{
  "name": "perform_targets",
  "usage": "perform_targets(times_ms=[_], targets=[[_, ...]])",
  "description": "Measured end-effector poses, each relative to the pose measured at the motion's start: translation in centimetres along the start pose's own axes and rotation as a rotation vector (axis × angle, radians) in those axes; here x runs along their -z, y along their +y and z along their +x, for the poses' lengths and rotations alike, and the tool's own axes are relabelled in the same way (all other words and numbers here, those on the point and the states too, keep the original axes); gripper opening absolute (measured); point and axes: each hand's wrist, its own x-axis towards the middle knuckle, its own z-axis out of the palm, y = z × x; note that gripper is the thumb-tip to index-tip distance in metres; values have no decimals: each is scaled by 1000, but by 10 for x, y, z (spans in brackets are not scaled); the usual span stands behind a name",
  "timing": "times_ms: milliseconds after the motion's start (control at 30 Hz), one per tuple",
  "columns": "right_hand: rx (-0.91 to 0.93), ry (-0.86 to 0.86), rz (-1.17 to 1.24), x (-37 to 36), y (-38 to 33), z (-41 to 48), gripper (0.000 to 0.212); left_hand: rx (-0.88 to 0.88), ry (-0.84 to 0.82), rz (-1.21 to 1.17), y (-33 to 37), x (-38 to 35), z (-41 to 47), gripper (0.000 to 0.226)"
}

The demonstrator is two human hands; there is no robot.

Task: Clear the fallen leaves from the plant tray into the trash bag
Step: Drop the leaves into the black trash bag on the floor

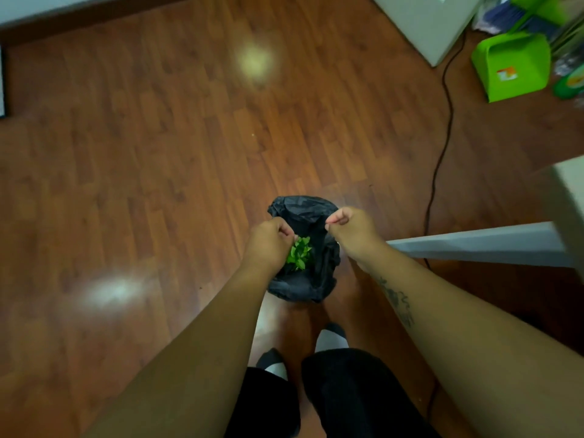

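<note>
Black plastic trash bag (311,216) held up over the wooden floor (158,153), both hands gripping its rim. Left hand (268,241) pinched closed on the near-left edge of the mouth, fingers curled tight. Right hand (350,229) pinched closed on the right edge, thumb and fingertips pressed on the plastic, pulling the mouth apart. Bag mouth open between the hands; green leaves (298,254) sit in a clump inside, just beside the left hand. Plant tray not in view. Person's feet in socks (331,338) below the bag, dark trousers (347,393) under that. Right of the right forearm: pale table edge (474,245), close to the bag. Black cable (442,147) runs along the floor behind. Green dustpan (512,67) far right corner, well apart from the bag. Frame slightly blurred.
</note>
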Motion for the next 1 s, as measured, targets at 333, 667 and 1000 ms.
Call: perform_targets(times_ms=[333, 667, 1000], targets=[[258, 263, -80, 99, -120, -114, 18, -462, 52, 352, 118, 109, -77, 20], [311, 592, -431, 173, -123, -221, 35, -1015, 185, 659, 206, 123, -148, 47], [-34, 883, -358, 260, -11, -350, 29, -1403, -4, 725, 280, 33, -222, 39]])
